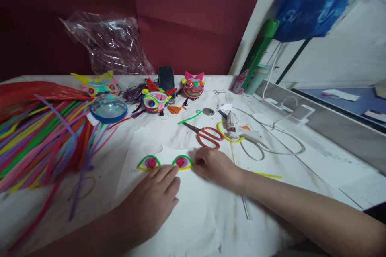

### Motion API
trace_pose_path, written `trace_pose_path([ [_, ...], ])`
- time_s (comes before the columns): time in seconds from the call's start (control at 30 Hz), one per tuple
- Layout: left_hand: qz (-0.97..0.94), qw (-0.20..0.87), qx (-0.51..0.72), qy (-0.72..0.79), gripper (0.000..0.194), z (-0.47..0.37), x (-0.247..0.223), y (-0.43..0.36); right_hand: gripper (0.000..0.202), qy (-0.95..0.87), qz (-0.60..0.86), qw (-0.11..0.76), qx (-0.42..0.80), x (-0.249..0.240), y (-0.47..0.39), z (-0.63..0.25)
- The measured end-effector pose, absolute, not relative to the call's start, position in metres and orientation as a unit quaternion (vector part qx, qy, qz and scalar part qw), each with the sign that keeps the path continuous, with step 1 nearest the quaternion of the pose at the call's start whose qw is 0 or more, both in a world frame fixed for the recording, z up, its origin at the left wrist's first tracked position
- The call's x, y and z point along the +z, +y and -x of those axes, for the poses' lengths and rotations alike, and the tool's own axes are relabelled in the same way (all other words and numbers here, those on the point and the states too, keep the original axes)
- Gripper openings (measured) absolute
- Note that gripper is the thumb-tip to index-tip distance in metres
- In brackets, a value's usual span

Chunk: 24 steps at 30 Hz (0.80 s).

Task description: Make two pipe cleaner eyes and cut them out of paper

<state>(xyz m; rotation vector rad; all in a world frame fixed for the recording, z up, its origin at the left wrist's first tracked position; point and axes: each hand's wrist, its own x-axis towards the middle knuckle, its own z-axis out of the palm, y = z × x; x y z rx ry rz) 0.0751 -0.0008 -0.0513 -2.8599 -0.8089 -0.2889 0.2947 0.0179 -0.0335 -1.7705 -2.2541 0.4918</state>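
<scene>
Left hand [150,200] lies flat, fingers together, on white paper [189,219], right hand [215,166] curls at the outer corner of the nearer of two fuzzy, almond-shaped eyes [180,162] just beyond the left fingertips, any pinch hidden; light, even pressure probably best keeps the soft green-and-yellow curves true.

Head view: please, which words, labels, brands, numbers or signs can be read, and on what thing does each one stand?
No text is clear enough to quote.
Blue bag: pale letters, too blurred to read.
Paper: small pencil-like marks beside the left eye shape, too faint to read.
Glue gun: a small label, too small to read.
</scene>
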Motion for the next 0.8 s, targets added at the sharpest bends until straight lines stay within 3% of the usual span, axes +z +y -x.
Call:
trace_pose_path([
  [0.17,0.955,0.082,-0.099,-0.267,0.025,-0.074,-0.053,-0.001,0.008,-0.746,0.633,0.05,0.199,-0.026,0.026,-0.289],
  [0.4,0.954,0.081,-0.108,-0.266,0.024,-0.075,-0.05,-0.002,0.021,-0.752,0.649,-0.009,0.114,-0.018,0.025,-0.275],
  [0.5,0.95,0.062,-0.15,-0.267,0.023,-0.073,-0.045,-0.001,0.015,-0.773,0.62,0.024,0.13,-0.019,0.023,-0.283],
  [0.63,0.911,0.013,-0.3,-0.284,0.023,-0.067,-0.038,0.002,0.008,-0.871,0.47,0.116,0.09,-0.015,0.016,-0.297],
  [0.8,0.847,-0.196,-0.337,-0.362,0.018,-0.067,-0.033,0.002,0.025,-0.939,0.291,0.17,-0.067,-0.013,0.001,-0.287],
])
